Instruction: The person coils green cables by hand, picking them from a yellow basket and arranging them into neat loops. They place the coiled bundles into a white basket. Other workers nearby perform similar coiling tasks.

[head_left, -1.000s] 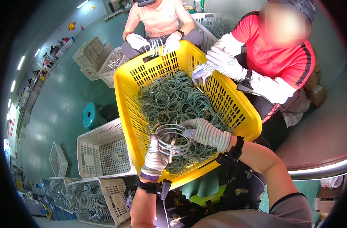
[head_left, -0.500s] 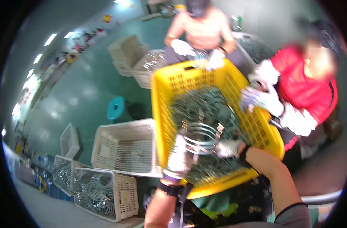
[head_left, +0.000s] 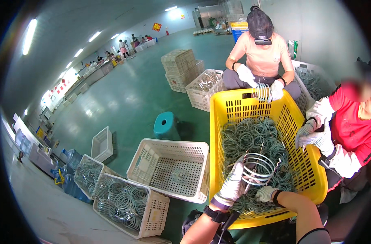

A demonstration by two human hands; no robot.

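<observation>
My left hand (head_left: 233, 185), in a white knit glove, is closed on a small stack of metal rings (head_left: 267, 179), pale hoops with small metal tabs sticking out. The stack is held above a yellow plastic basket (head_left: 270, 221). Tangled grey-green metal rings (head_left: 250, 138) fill the lower part of that basket. My right hand (head_left: 266, 194), also gloved, is low over the pile, just below the held stack. Its fingers are curled, and whatever they hold, if anything, is hidden.
Across the basket, a co-worker in a peach shirt (head_left: 264, 51) holds several rings. Another in red (head_left: 350, 118) works at the right side. White crates (head_left: 201, 179) stand to the left, one holding rings (head_left: 153, 215). A teal stool (head_left: 165, 124) stands behind them.
The whole view has swung left, so the basket appears farther right. My right hand has come away from the stack's right side and down to the pile; my left hand keeps its hold.
</observation>
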